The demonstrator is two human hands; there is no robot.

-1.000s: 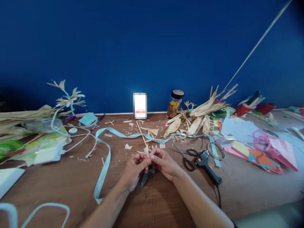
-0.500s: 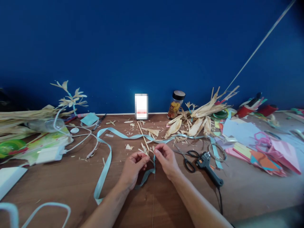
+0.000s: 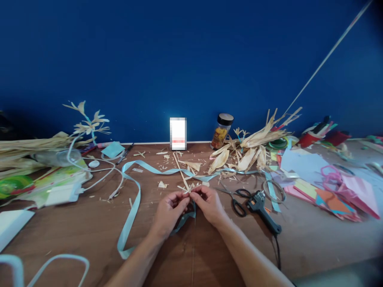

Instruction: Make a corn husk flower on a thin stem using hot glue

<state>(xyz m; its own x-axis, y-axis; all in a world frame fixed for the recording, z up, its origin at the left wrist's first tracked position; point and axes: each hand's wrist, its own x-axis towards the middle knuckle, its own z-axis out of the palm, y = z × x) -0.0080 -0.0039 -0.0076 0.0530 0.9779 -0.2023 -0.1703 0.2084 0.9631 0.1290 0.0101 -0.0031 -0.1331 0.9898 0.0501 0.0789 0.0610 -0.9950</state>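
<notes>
In the head view, my left hand (image 3: 170, 210) and my right hand (image 3: 209, 204) meet at the middle of the table, thumbs and fingertips pinched together. Between them is a small pale flower of dried corn husk strips (image 3: 188, 189), its base covered by my fingers. A thin wooden stick (image 3: 181, 169) runs away from the flower toward the wall; whether it is joined to it I cannot tell. Light blue ribbon (image 3: 134, 207) loops across the table, and a piece of it hangs under my hands.
Right of my hands lie black-handled scissors (image 3: 239, 208) and a black glue gun (image 3: 260, 209). Farther back are a jar (image 3: 220, 131), dried corn husks (image 3: 251, 153) and coloured paper (image 3: 305, 163). A white cable (image 3: 103, 175) and a finished-looking husk flower stem (image 3: 92, 125) are at left.
My right hand has shifted slightly left and down, so its fingertips now meet those of my left hand. The husk flower has turned and its petals spread upward between them.
</notes>
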